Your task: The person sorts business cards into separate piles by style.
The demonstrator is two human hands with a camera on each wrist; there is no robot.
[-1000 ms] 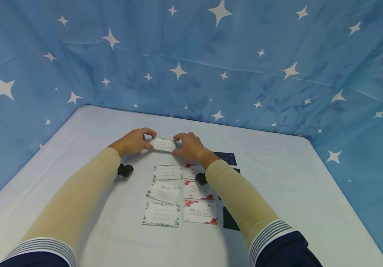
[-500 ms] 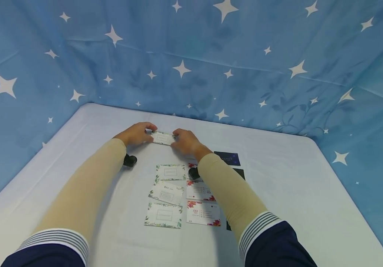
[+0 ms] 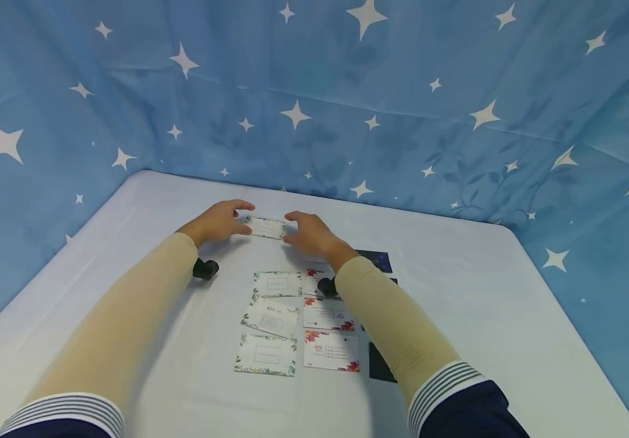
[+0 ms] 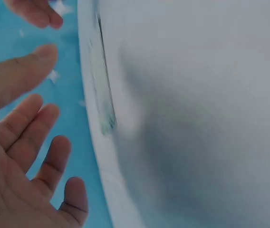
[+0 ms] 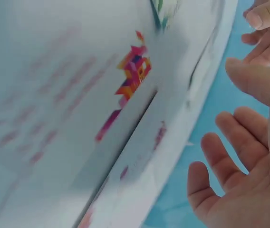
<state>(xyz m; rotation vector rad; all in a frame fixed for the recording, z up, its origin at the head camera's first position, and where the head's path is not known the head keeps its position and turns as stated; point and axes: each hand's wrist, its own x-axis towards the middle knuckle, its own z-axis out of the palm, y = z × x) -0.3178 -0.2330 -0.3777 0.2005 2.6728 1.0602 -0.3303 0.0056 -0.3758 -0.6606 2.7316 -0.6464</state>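
At the far side of the table, a white business card (image 3: 267,227) with a green leaf border lies on the cloth. My left hand (image 3: 218,222) is beside its left end, fingers spread and apart from it in the left wrist view, where the card (image 4: 102,80) shows edge-on. By the right end is my right hand (image 3: 311,236), its fingers also loose and holding nothing. Nearer me, a column of leaf-bordered cards (image 3: 266,354) adjoins a column of red-flowered cards (image 3: 331,351). My right wrist and forearm partly cover the red-flowered column and the dark cards (image 3: 376,260).
A white cloth (image 3: 194,359) covers the table. Blue curtain (image 3: 325,73) with white stars hangs behind and at the sides. The middle leaf-bordered card (image 3: 271,316) lies askew against its neighbours. A black wrist camera (image 3: 205,269) sits under the left wrist.
Both hands carried the leaf-bordered card slightly farther away and set it down. Since half a second ago, the fingers have let go and drawn apart from its ends.
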